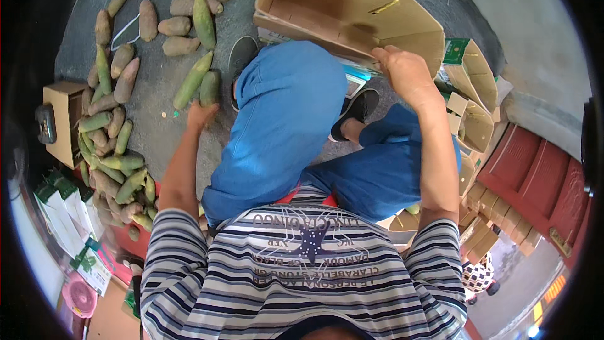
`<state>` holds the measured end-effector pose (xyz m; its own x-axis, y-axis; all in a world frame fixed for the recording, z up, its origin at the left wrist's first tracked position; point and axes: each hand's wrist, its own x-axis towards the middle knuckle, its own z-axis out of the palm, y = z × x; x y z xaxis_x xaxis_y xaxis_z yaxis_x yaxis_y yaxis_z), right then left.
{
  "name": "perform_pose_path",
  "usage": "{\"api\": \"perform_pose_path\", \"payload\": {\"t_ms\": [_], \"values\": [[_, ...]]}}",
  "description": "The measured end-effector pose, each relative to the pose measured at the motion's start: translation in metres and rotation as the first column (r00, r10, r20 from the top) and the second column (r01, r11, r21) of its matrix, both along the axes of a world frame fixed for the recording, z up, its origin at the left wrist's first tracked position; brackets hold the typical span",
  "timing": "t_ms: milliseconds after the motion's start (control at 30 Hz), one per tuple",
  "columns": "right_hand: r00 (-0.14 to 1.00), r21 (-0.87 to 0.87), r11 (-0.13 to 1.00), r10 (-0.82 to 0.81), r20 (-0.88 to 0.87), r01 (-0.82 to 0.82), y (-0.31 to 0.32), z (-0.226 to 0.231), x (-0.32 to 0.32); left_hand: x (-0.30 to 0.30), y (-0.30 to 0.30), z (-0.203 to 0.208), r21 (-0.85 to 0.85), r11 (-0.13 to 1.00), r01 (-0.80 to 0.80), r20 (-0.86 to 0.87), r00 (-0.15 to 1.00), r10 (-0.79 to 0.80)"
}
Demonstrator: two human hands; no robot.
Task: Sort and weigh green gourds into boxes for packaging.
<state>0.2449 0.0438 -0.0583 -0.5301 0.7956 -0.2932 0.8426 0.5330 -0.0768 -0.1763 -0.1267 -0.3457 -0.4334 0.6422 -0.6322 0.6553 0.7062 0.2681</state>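
Note:
My left hand point(202, 116) is closed round the near end of a short, thick green radish point(209, 87) on the dark floor. A longer green radish point(193, 80) lies just to its left, and another point(204, 22) lies farther away. On the right, my right hand point(406, 74) grips the near edge of an open cardboard box point(352, 3), its fingers curled over the wall. Yellow cord loops show on the box's far wall. Its near inside bottom is hidden from me.
Brownish and green radishes form a large heap point(119, 164) at left, with others point(174, 25) in loose rows ahead. A small carton point(61, 116) stands beside the heap. Open cartons point(475, 82) line the right side near a red door point(535, 182). White string point(129, 24) lies among the radishes.

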Motion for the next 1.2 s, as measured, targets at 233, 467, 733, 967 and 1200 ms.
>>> {"api": "perform_pose_path", "payload": {"t_ms": [233, 467, 733, 967, 1200], "values": [[0.996, 0.083, 0.993, 0.085, -0.031, -0.082, 0.001, -0.012, 0.009, 0.037, 0.036, 0.103, 0.267, 0.812, -0.518, 0.638, 0.727, 0.254], [0.999, 0.045, 0.999, 0.028, 0.021, -0.029, 0.000, -0.013, 0.005, 0.112, 0.130, 0.287, 0.941, 0.252, 0.228, -0.149, 0.943, -0.297], [0.996, -0.008, 1.000, 0.024, 0.085, -0.023, 0.000, -0.005, 0.000, 0.215, 0.222, 0.275, 0.622, 0.290, 0.728, -0.286, 0.556, -0.780], [0.992, 0.019, 0.998, 0.063, 0.106, -0.065, 0.003, -0.006, -0.005, 0.216, 0.234, 0.230, 0.812, 0.121, 0.571, -0.221, 0.493, -0.841], [0.994, 0.032, 0.996, 0.083, 0.064, -0.086, -0.002, -0.007, 0.001, 0.068, 0.183, 0.219, 0.957, 0.173, 0.231, -0.195, 0.960, -0.203]]}}
